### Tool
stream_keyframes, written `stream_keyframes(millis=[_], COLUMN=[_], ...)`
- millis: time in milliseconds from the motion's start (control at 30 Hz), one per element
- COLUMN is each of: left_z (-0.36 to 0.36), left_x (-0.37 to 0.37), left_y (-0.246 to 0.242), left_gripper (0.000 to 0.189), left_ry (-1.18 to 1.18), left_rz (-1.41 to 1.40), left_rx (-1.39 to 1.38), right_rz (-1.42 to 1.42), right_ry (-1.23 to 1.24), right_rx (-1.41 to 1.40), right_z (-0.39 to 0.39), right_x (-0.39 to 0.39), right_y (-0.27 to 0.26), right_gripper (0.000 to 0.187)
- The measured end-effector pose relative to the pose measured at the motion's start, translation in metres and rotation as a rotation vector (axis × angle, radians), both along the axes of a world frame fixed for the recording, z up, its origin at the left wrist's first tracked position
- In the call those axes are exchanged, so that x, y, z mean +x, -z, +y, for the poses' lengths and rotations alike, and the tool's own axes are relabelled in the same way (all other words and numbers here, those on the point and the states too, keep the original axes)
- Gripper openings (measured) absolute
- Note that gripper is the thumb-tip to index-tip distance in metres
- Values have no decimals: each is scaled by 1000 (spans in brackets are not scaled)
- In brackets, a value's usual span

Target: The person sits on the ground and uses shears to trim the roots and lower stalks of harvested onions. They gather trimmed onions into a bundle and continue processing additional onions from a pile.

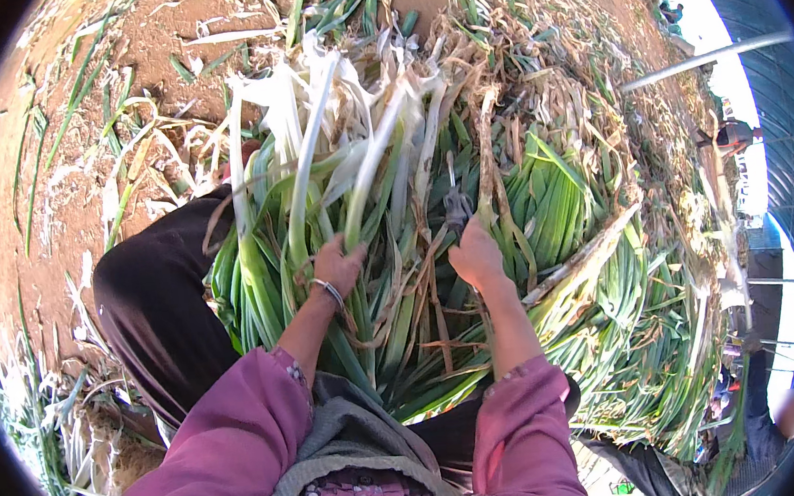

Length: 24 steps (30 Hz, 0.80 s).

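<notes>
Green onion stalks with pale lower shafts (373, 163) lie across and between my legs, their white ends pointing away from me. My left hand (341, 264), with a bracelet at the wrist, is closed around a few of these stalks. My right hand (476, 251) is closed on a leek-like stalk with a dry brown outer skin (485, 146). A small metal tool with a dark handle (457, 203) shows beside its fingers; whether the hand also holds it is unclear. Loose white peeled skins (334, 82) cover the far ends of the onions.
A large heap of green onions (633, 318) extends along my right. Leaf scraps and dry husks litter the brown soil (155, 42) ahead and left. At the lower right another person (761, 457) sits close by. A metal pole (709, 61) crosses the upper right under a greenhouse-like cover.
</notes>
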<state>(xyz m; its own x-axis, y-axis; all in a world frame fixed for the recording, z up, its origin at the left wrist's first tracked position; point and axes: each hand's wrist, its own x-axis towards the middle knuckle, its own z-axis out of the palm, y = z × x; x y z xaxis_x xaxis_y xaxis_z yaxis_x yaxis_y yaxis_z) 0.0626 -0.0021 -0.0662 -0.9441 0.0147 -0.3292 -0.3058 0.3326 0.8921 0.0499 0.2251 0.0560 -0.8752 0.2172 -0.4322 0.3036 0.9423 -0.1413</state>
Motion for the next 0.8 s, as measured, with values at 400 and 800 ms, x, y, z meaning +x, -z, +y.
stream_keyframes(millis=[400, 800], left_z=[66, 52], left_x=[16, 8], left_y=[-18, -7], left_gripper=[33, 18], left_ry=[714, 650], left_rz=[678, 347], left_rx=[-362, -732], right_rz=[-217, -97], right_ry=[-31, -121], right_rx=[-62, -12], right_z=[-24, -15], right_x=[148, 111], right_y=[-18, 12], right_gripper=[73, 73])
